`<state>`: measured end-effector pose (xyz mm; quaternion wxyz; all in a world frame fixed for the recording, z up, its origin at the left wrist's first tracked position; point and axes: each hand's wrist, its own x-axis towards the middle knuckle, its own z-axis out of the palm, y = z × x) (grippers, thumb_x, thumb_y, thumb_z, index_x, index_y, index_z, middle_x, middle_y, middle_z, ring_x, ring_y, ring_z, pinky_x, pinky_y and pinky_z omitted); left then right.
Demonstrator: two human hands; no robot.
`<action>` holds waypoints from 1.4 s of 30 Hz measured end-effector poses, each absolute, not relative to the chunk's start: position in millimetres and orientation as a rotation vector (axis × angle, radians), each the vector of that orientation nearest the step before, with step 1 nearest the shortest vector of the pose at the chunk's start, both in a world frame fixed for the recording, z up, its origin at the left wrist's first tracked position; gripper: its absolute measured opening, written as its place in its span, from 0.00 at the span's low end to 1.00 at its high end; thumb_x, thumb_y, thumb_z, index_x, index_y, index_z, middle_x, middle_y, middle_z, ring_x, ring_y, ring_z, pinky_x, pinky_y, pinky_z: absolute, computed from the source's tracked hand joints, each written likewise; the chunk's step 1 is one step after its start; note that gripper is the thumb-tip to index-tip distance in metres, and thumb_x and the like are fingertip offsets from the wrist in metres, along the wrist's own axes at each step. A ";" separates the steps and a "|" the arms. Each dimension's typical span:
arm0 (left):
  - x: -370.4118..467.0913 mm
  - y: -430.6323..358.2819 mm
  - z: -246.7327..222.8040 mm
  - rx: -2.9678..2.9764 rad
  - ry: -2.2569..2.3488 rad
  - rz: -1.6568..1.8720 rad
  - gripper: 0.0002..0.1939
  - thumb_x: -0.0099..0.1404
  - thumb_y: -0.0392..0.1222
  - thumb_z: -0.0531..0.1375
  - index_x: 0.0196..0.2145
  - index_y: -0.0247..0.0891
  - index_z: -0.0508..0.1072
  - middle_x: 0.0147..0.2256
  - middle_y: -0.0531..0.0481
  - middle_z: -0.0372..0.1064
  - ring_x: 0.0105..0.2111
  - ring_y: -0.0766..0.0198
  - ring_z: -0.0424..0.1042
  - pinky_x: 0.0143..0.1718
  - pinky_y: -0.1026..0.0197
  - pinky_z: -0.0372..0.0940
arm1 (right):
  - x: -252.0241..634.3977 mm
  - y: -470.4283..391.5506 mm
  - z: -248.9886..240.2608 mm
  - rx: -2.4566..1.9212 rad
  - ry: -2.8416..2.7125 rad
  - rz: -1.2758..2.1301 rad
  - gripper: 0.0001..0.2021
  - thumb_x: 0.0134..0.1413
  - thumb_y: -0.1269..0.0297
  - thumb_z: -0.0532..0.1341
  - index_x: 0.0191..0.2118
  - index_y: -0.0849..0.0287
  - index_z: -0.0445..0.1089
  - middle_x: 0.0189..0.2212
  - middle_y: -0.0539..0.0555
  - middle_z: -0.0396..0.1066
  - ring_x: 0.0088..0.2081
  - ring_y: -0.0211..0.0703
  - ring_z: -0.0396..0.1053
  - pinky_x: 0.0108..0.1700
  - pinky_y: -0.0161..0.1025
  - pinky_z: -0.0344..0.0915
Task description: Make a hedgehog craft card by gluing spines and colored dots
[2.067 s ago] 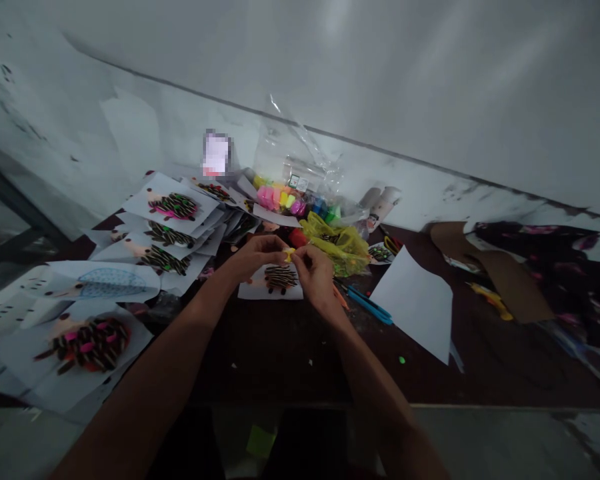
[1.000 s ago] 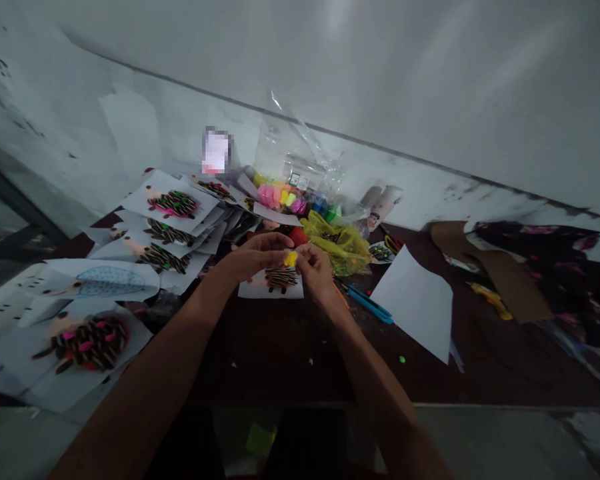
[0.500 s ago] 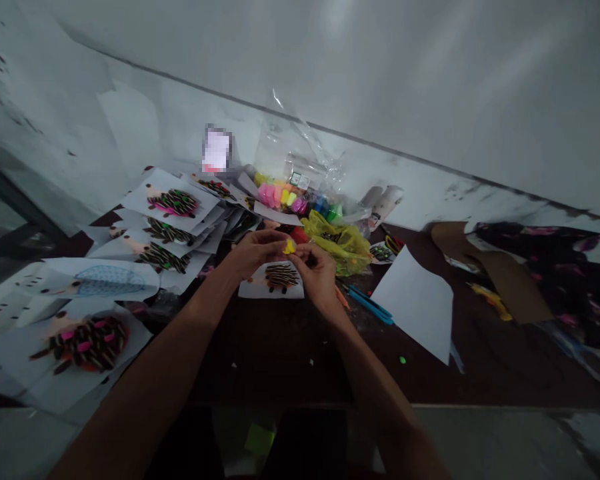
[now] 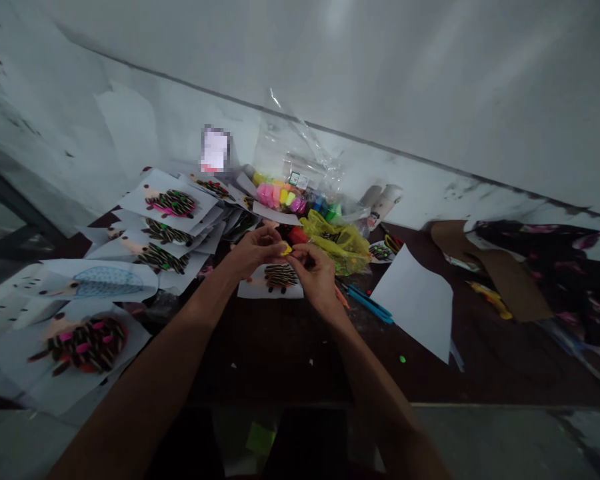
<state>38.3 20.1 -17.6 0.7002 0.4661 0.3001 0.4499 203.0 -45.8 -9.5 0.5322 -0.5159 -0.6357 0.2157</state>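
A small piece of yellow clay (image 4: 286, 249) is pinched between the fingertips of my left hand (image 4: 260, 251) and my right hand (image 4: 314, 267). Both hands are closed on it, close together above the table. Just below them lies a white card (image 4: 253, 288) with a hedgehog figure (image 4: 281, 276) covered in dark striped spines; my fingers hide part of its upper edge. A yellow net bag (image 4: 343, 247) sits right behind my right hand.
Stacked hedgehog cards (image 4: 167, 203) fill the left side. Behind are coloured clay packs (image 4: 280, 197) in clear plastic. On the right lie blue scissors (image 4: 370, 305), a white sheet (image 4: 417, 303), brown cardboard (image 4: 515, 287) and dark floral cloth (image 4: 580, 273).
The yellow clay looks smaller and flatter between my fingertips and sits slightly lower and to the left. My hands have otherwise hardly moved.
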 end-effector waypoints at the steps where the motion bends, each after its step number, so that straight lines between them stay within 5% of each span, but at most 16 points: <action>1: 38.4 19.6 -16.9 1.043 0.676 1.003 0.25 0.43 0.47 0.78 0.34 0.37 0.72 0.29 0.56 0.72 0.30 0.66 0.75 0.36 0.60 0.74 | 202.5 -46.4 -8.9 -1.239 -1.533 0.492 0.09 0.55 0.60 0.67 0.41 0.55 0.79 0.34 0.52 0.77 0.35 0.43 0.72 0.40 0.39 0.67; 15: 38.8 20.1 -15.8 1.244 0.673 0.995 0.16 0.48 0.45 0.75 0.26 0.36 0.74 0.24 0.54 0.71 0.24 0.70 0.67 0.29 0.65 0.66 | 200.3 -45.9 -8.3 -1.313 -1.556 0.440 0.05 0.54 0.63 0.64 0.32 0.56 0.75 0.29 0.51 0.75 0.29 0.41 0.69 0.35 0.37 0.64; 20: 40.2 21.0 -16.1 1.284 0.709 1.042 0.16 0.46 0.46 0.74 0.24 0.36 0.73 0.23 0.55 0.70 0.23 0.69 0.66 0.28 0.65 0.65 | 198.3 -48.0 -6.7 -1.323 -1.628 0.401 0.05 0.56 0.65 0.62 0.36 0.55 0.77 0.30 0.50 0.76 0.31 0.42 0.70 0.37 0.39 0.65; 27: 43.9 14.1 -15.0 1.169 0.666 0.945 0.17 0.47 0.47 0.75 0.30 0.35 0.76 0.29 0.51 0.74 0.30 0.64 0.73 0.35 0.60 0.72 | 205.4 -45.3 -11.4 -1.316 -1.601 0.425 0.08 0.60 0.61 0.63 0.33 0.55 0.79 0.30 0.52 0.78 0.31 0.44 0.72 0.39 0.40 0.66; 35: 39.6 18.5 -18.6 1.179 0.699 0.945 0.19 0.44 0.44 0.75 0.30 0.36 0.72 0.27 0.53 0.72 0.28 0.65 0.73 0.32 0.61 0.71 | 206.3 -48.9 -4.1 -1.327 -1.799 0.228 0.10 0.64 0.60 0.60 0.36 0.54 0.79 0.36 0.55 0.77 0.38 0.46 0.72 0.43 0.41 0.65; 42: 40.2 16.6 -17.0 1.255 0.701 0.908 0.15 0.48 0.44 0.72 0.28 0.36 0.71 0.26 0.54 0.70 0.26 0.67 0.70 0.29 0.64 0.68 | 199.8 -51.6 -5.8 -1.418 -1.891 0.048 0.09 0.61 0.65 0.60 0.31 0.55 0.75 0.30 0.54 0.72 0.30 0.42 0.66 0.35 0.37 0.60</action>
